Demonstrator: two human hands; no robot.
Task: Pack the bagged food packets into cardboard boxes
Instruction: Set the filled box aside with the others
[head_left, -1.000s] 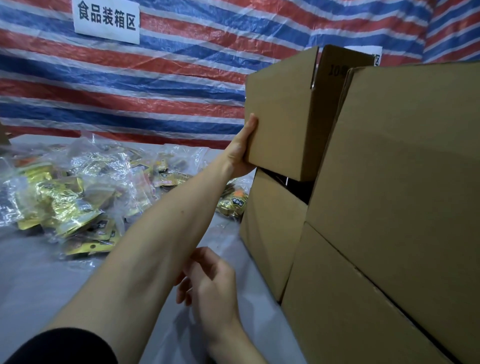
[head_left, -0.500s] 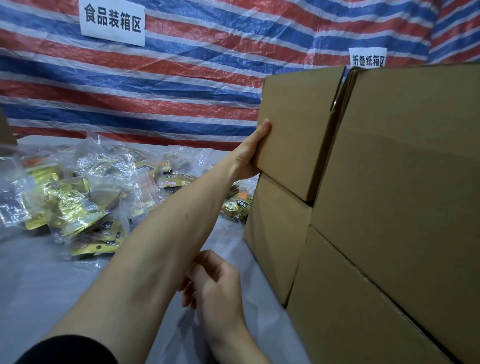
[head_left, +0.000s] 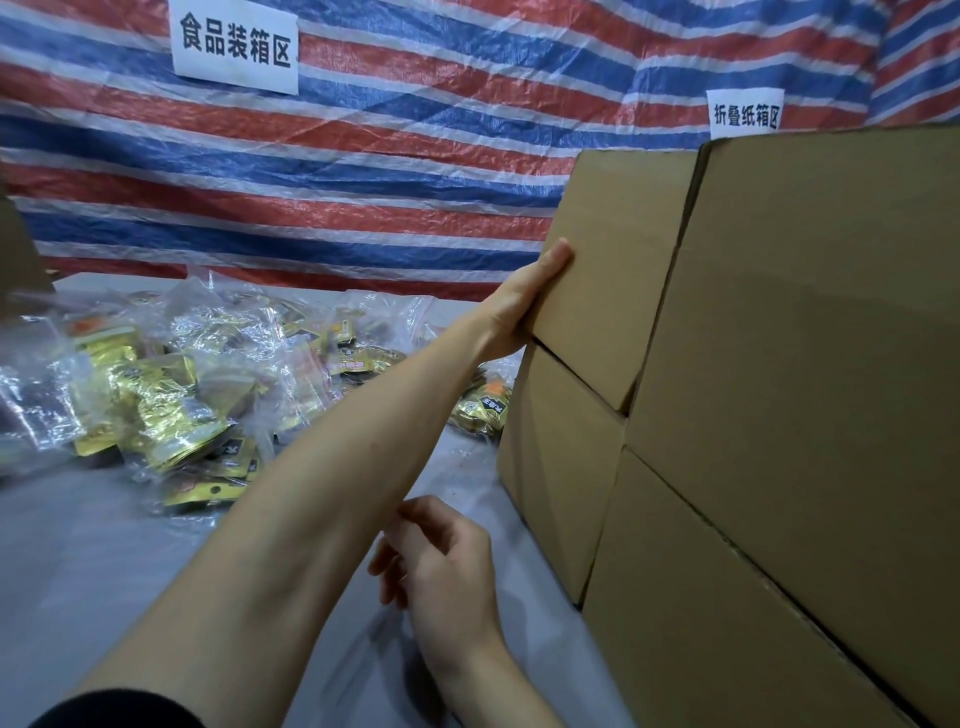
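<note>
The cardboard box's (head_left: 561, 467) side flap (head_left: 613, 270) that my left hand (head_left: 519, 312) grips has swung shut. A second ago it tilted outward, with a dark gap just below the fingers. Now it lies level with the wide flap (head_left: 805, 322) beyond them, and the gap is only a thin seam. Above the fingers, the small sign (head_left: 746, 113) has come clear of the cardboard.
</note>
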